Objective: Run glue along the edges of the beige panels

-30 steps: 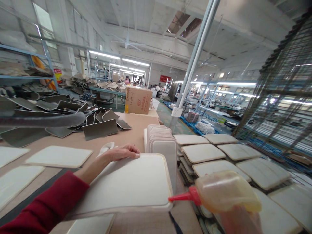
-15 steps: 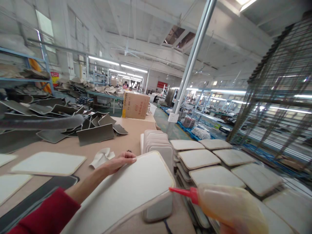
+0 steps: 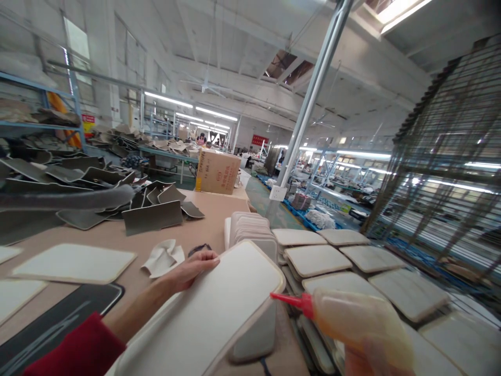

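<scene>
With fingers and thumb closed on its far left edge, my left hand [image 3: 195, 267] holds up a white rounded-corner panel [image 3: 219, 292], tilted over the table. A yellowish glue line runs along the panel's far corner and part of its right edge. My right hand [image 3: 362, 355], mostly hidden and blurred at the bottom, grips a squeeze glue bottle [image 3: 360, 324] of amber liquid. Its red nozzle [image 3: 289, 299] points left, with the tip at the panel's right edge near the corner. Below the panel lies a grey panel [image 3: 256, 334].
A row of upright panels [image 3: 248, 224] stands beyond my left hand. Stacks of glue-edged panels [image 3: 319, 259] fill the right side. A crumpled white cloth [image 3: 162, 258], a black board [image 3: 62, 318], grey offcuts [image 3: 152, 216] and a cardboard box [image 3: 217, 171] are on the table [image 3: 195, 198].
The panel has turned and tilted slightly in my left hand. The bottle has shifted a little left and up, its nozzle tip staying at the panel's right edge.
</scene>
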